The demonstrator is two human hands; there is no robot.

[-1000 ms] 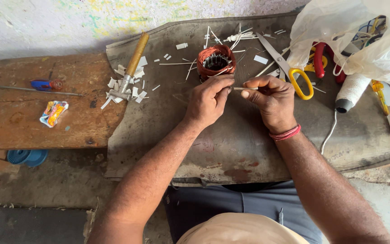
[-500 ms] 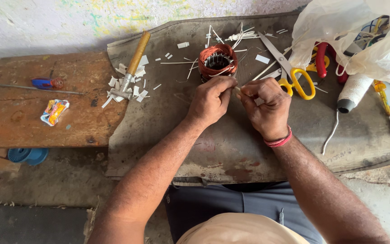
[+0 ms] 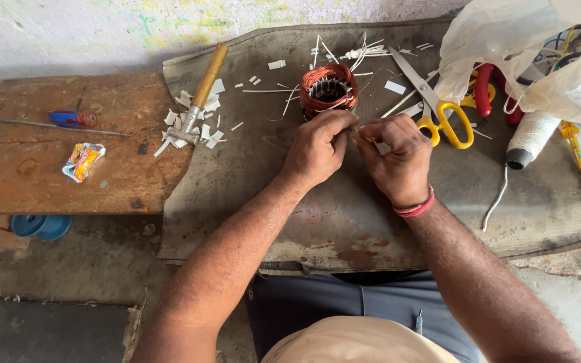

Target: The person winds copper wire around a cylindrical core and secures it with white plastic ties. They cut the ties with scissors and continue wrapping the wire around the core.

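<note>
Both hands have crept up the mat toward the copper coil since a second ago, and the thin strip that stuck out between them then is now mostly hidden. Left hand (image 3: 319,149) is curled, thumb and fingertips pressed together right at the coil's near rim. Right hand (image 3: 397,154) sits knuckle to knuckle against it, fingers pinching a small pale strip (image 3: 379,146) with only a bit showing. Red band on the right wrist.

Copper coil (image 3: 329,88) stands upright on the grey mat (image 3: 344,215), just beyond the left hand; touching or not, cannot tell.

Room to move: the mat's near half, from the wrists back to its front edge, is bare. Mat front edge hangs over the person's lap. Mat's left edge overlaps the wooden bench (image 3: 35,181).

Clutter rings the far side. Hammer (image 3: 200,94) lies slanted at the mat's left edge in a scatter of white paper scraps (image 3: 189,128). Yellow-handled scissors (image 3: 438,114) lie just right of the right hand, near but apart. Red-handled pliers (image 3: 485,91) lie beyond them, partly under a white plastic bag (image 3: 526,54). Thread spool (image 3: 531,138) lies at right, well apart. Screwdriver (image 3: 68,119) and a crumpled wrapper (image 3: 82,161) lie on the bench, far left.
</note>
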